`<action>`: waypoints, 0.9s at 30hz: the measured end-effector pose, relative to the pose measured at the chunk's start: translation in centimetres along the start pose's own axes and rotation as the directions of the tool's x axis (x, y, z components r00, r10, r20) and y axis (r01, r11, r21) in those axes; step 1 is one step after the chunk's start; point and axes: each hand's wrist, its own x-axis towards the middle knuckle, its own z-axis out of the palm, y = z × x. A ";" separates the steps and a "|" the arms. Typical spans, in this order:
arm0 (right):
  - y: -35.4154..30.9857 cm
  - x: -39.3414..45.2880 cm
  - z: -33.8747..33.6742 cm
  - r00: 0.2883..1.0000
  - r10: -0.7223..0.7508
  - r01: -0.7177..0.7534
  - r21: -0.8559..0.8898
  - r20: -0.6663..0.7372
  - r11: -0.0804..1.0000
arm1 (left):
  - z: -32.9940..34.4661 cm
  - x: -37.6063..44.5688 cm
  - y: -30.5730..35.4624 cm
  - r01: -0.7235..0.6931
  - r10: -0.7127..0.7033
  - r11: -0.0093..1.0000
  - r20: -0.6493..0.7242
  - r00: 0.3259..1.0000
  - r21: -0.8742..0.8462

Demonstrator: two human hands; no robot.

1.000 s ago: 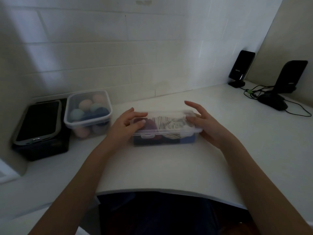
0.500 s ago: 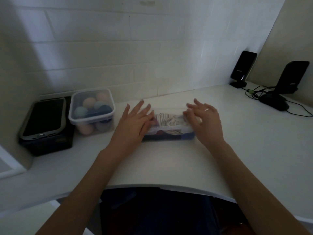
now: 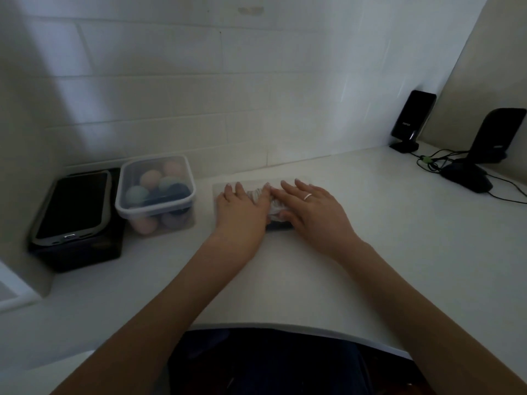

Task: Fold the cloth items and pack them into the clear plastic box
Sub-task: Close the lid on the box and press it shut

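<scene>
The clear plastic box [image 3: 305, 180] lies on the white counter, mostly covered by both my hands. My left hand [image 3: 242, 210] lies flat on the left part of its lid, fingers spread. My right hand [image 3: 310, 209] lies flat on the right part, a ring on one finger. Between my hands, striped light cloth [image 3: 263, 195] shows through the lid, with dark cloth [image 3: 278, 225] visible through the front wall below it.
A lidded clear tub [image 3: 156, 192] of coloured balls stands to the left. Beside it a phone [image 3: 74, 206] rests on a black box. At the far right are two black speakers [image 3: 412, 121] and a mouse [image 3: 467, 178] with cables. The counter's front edge [image 3: 271, 326] curves near me.
My hands went from holding the box's ends to lying flat on top of its lid. The box now sits a little farther back on the counter.
</scene>
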 end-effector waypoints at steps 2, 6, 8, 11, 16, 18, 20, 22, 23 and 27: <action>-0.5 0.9 0.5 0.999 0.037 -0.037 -0.003 0.011 0.999 | -0.4 1.1 0.7 0.105 -0.103 0.994 0.040 0.994 -0.044; -0.8 3.6 1.5 0.992 0.076 -0.079 0.023 0.099 0.997 | -0.5 4.2 -0.3 0.205 -0.195 0.974 0.095 0.976 -0.100; -0.9 5.2 2.0 0.991 0.075 -0.081 0.048 0.111 0.996 | -0.1 5.6 -1.1 0.229 -0.222 0.969 0.074 0.972 -0.093; -0.9 7.6 2.9 0.989 0.066 -0.077 0.081 0.130 0.994 | 0.5 7.3 -2.3 0.257 -0.252 0.962 0.054 0.966 -0.097; -1.0 10.9 4.3 0.993 0.037 -0.049 0.113 0.109 0.992 | 1.2 9.8 -4.3 0.279 -0.281 0.952 0.006 0.960 -0.129; -0.8 11.8 4.9 0.995 0.036 -0.047 0.123 0.093 0.991 | 1.3 10.5 -4.8 0.280 -0.284 0.949 -0.006 0.959 -0.147; -0.5 12.2 5.4 0.997 0.035 -0.044 0.133 0.072 0.990 | 1.4 11.1 -4.9 0.279 -0.284 0.946 -0.004 0.959 -0.164; -0.3 12.2 5.9 0.999 0.022 -0.027 0.145 0.035 0.989 | 1.7 11.4 -4.9 0.287 -0.296 0.942 -0.029 0.955 -0.171; -0.2 12.0 6.2 1.000 0.017 -0.017 0.148 0.002 0.989 | 1.9 11.4 -4.9 0.289 -0.302 0.940 -0.046 0.952 -0.179; -0.6 11.7 7.0 0.990 0.035 -0.018 0.127 -0.134 0.992 | 2.5 11.1 -5.1 0.262 -0.285 0.943 -0.091 0.954 -0.207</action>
